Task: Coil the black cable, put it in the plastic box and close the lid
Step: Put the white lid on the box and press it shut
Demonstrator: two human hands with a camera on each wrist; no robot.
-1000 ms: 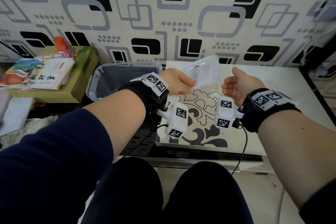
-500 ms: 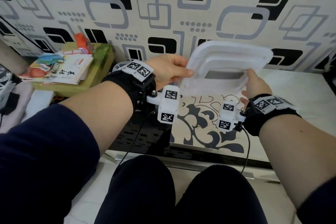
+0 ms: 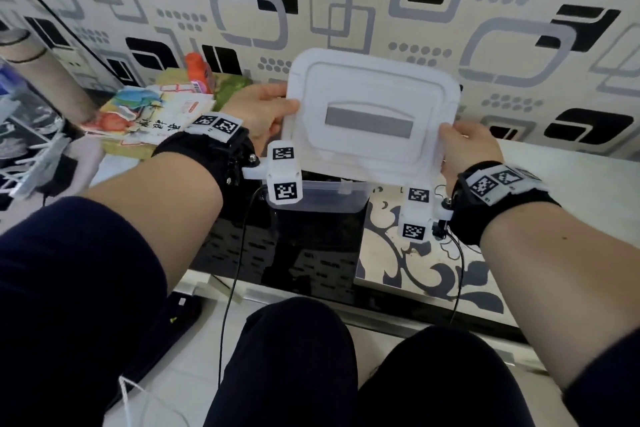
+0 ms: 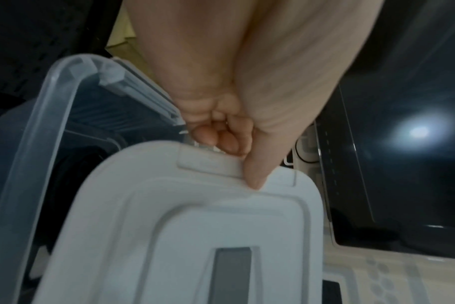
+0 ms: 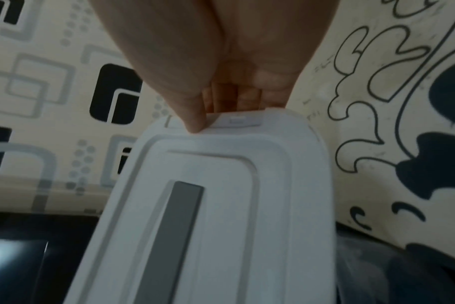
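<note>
A white lid [image 3: 370,121] with a grey handle strip is held tilted between both hands, just above the clear plastic box [image 3: 332,198]. My left hand [image 3: 266,107] pinches the lid's left edge tab, thumb on top and fingers curled beneath [image 4: 234,152]. On the opposite edge my right hand [image 3: 464,146] pinches the other tab the same way [image 5: 213,113]. The lid [image 4: 195,226] covers most of the box opening; the box rim [image 4: 52,102] shows at the left. A dark curved shape [image 4: 75,170] lies inside the box; I cannot tell if it is the black cable.
The box stands on the black glass part [image 3: 311,253] of a low table, beside its patterned cream top [image 3: 415,263]. Books [image 3: 156,114] and an orange bottle [image 3: 197,73] sit at the left. A patterned wall is close behind. A power strip [image 3: 180,315] lies on the floor.
The lid rose off the table in my left hand, my right hand took its other edge, and both hands carried it left to hang over the box.
</note>
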